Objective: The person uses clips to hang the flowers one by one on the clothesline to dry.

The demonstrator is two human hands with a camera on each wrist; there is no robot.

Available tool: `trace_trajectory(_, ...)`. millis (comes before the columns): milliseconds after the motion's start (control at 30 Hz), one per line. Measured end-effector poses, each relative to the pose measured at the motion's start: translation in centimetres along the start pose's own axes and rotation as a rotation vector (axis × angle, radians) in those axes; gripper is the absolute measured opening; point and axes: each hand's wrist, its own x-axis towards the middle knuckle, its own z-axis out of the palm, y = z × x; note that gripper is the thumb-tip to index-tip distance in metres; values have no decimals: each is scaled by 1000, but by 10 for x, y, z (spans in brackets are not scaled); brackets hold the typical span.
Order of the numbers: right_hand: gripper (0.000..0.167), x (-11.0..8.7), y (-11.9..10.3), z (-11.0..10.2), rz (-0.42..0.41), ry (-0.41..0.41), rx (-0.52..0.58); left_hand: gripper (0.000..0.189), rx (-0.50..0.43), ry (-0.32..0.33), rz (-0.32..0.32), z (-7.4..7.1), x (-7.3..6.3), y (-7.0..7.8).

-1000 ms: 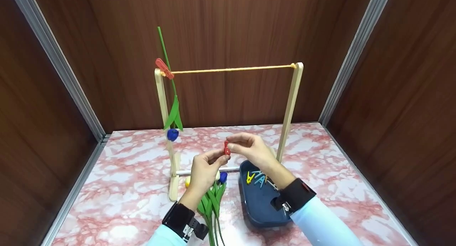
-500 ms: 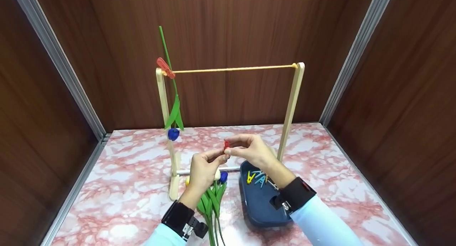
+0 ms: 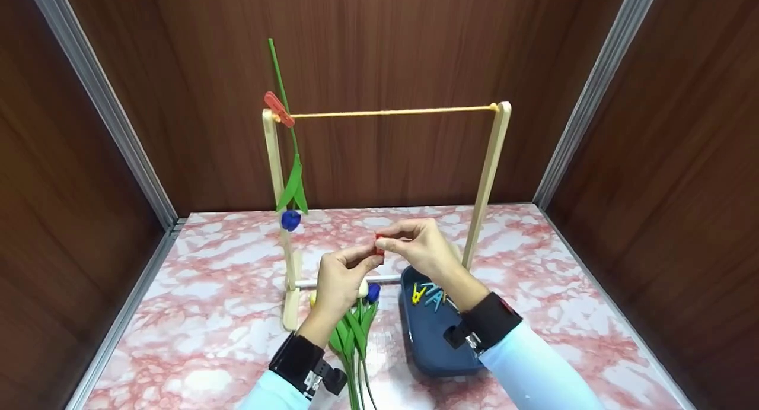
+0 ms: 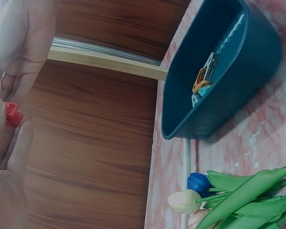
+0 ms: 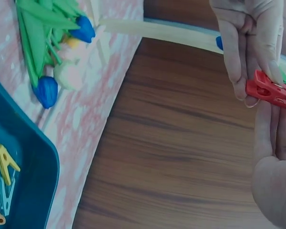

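Note:
In the head view both hands meet above the middle of the table around a small red clothespin (image 5: 269,90). My left hand (image 3: 339,279) pinches its lower end between thumb and fingers. My right hand (image 3: 422,247) pinches it from the other side, so the fingers cover most of the clothespin in the head view. Below my left hand lies a bunch of artificial tulips (image 3: 356,333), with blue, white and yellow heads. A blue tulip (image 3: 291,220) hangs head down from a yellow cord (image 3: 391,112), held by another red clothespin (image 3: 278,109).
The cord spans two wooden posts (image 3: 487,178) of a frame behind the hands. Under my right forearm stands a dark blue bin (image 3: 439,350) holding several yellow, blue and orange clothespins. Wood-grain walls (image 3: 385,54) enclose the marbled table (image 3: 195,339) at back and sides.
Both hands stay together at nearly the same place. The right thumb has shifted slightly up along the clothespin. The head view has tilted a little, moving the rack slightly up and right.

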Motion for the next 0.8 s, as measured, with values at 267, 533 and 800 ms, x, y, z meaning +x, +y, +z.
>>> trace_trajectory(267,9,3,-3,1,-48,12,-20,26,-20,7,10,1,0,1)
trace_trajectory(533,8,4,-4,-6,-54,74,-70,25,27,76,-19,-14,3,-2)
trace_trajectory(800,8,2,-2,-15,-61,93,-9,21,146,49,-35,-46,2,-17)
